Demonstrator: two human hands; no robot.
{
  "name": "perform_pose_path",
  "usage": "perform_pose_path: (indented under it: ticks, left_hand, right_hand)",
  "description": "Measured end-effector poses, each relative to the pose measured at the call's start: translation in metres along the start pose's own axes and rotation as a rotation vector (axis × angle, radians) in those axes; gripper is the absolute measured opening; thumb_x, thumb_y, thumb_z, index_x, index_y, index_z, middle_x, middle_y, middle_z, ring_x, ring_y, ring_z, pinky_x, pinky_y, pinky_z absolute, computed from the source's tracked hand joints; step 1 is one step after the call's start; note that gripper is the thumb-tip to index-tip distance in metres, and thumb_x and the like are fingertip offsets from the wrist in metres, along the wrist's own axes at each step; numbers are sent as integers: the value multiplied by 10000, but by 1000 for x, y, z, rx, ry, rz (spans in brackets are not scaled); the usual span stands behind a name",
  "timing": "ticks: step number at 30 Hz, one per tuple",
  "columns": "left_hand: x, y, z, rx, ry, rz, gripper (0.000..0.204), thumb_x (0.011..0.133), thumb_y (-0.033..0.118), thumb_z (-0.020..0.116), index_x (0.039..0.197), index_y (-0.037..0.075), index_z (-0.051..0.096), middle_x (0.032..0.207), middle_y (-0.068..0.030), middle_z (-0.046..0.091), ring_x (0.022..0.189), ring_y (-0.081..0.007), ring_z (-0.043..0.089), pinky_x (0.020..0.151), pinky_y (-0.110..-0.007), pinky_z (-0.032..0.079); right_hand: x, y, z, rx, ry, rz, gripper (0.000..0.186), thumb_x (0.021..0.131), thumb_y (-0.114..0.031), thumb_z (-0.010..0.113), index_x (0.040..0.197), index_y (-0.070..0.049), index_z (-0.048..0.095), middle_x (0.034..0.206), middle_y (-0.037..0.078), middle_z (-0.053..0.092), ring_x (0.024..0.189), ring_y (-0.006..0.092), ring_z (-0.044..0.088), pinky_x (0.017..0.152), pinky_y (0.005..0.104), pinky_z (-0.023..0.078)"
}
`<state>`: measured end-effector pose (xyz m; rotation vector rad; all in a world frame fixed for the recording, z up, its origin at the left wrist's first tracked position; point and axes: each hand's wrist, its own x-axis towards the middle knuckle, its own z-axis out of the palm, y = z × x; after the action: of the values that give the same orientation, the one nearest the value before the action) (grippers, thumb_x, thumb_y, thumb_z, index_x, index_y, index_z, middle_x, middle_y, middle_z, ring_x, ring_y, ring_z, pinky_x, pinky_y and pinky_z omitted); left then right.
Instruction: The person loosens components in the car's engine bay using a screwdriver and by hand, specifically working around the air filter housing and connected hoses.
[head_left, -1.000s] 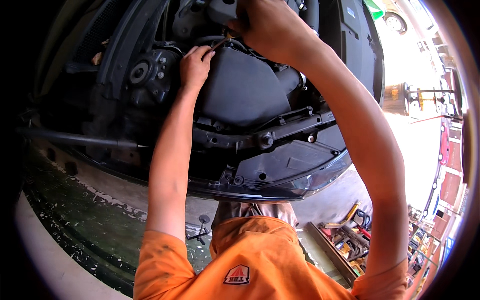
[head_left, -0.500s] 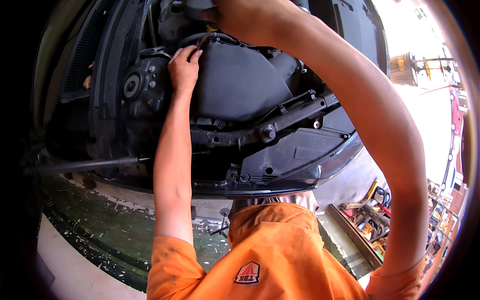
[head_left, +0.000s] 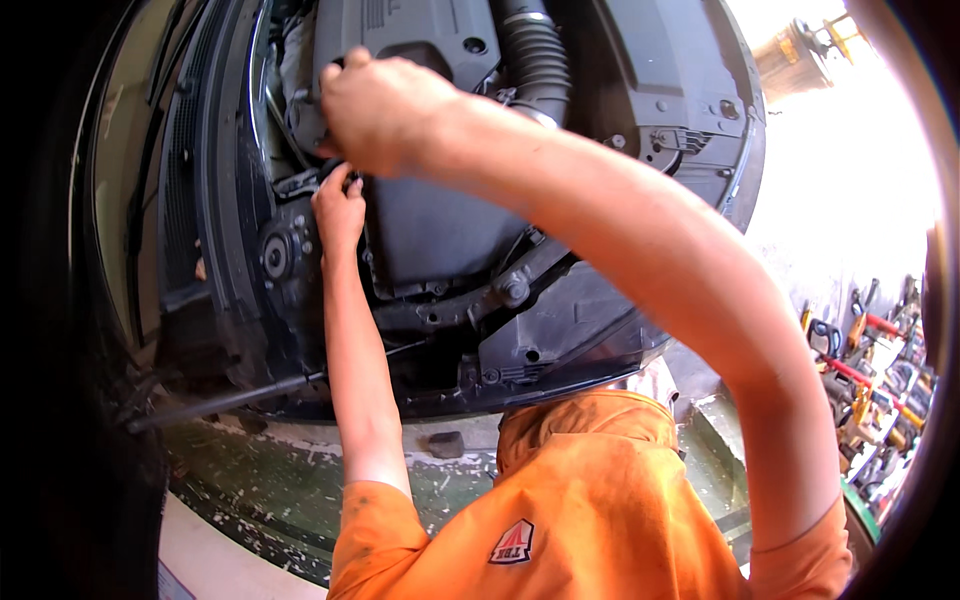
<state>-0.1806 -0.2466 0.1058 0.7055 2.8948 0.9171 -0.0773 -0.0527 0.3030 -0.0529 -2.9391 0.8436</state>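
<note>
I lean over a car's open engine bay. My left hand [head_left: 340,212] reaches in beside the black air-filter housing [head_left: 432,235], near the strut mount [head_left: 277,255]. Its thumb and fingers are drawn together; whatever lies between them is too small or hidden to name. Just above it, my right hand [head_left: 375,112] is curled into a fist over the near-left part of the grey engine cover [head_left: 425,40]. Motion blurs this hand, and its back hides anything in its grip. The two hands nearly touch.
A ribbed air hose [head_left: 537,65] runs beside the engine cover. A dark strut rod [head_left: 230,400] crosses at lower left. The black front crossbar [head_left: 440,315] lies under my right forearm. Many hand tools [head_left: 880,385] are heaped at the right, and a drum-like container [head_left: 793,60] stands at upper right.
My view has shifted, showing more of the engine cover and hose. My right hand has come left and nearer the left one. The thin brown rod earlier at my left fingertips no longer shows.
</note>
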Motion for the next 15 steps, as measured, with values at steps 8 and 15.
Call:
perform_pose_path:
  ticks: [8,15]
  left_hand:
    - [2,22,-8,-4,-57,1,349,868,275,668,1071,-9,681,1090,-257,675,1085,-457,601,893,-488,476]
    - [-1,-2,-12,45,21,127,335,872,256,664,1060,-21,681,1081,-262,681,1059,-451,614,867,-494,479]
  right_hand:
    - [-6,1,12,165,65,72,304,733,-59,679,1032,-10,702,1154,192,589,1036,365,613,912,428,534]
    - [1,9,22,89,119,-156,271,750,-106,684,1004,-17,720,1098,156,616,1056,309,619,826,406,570]
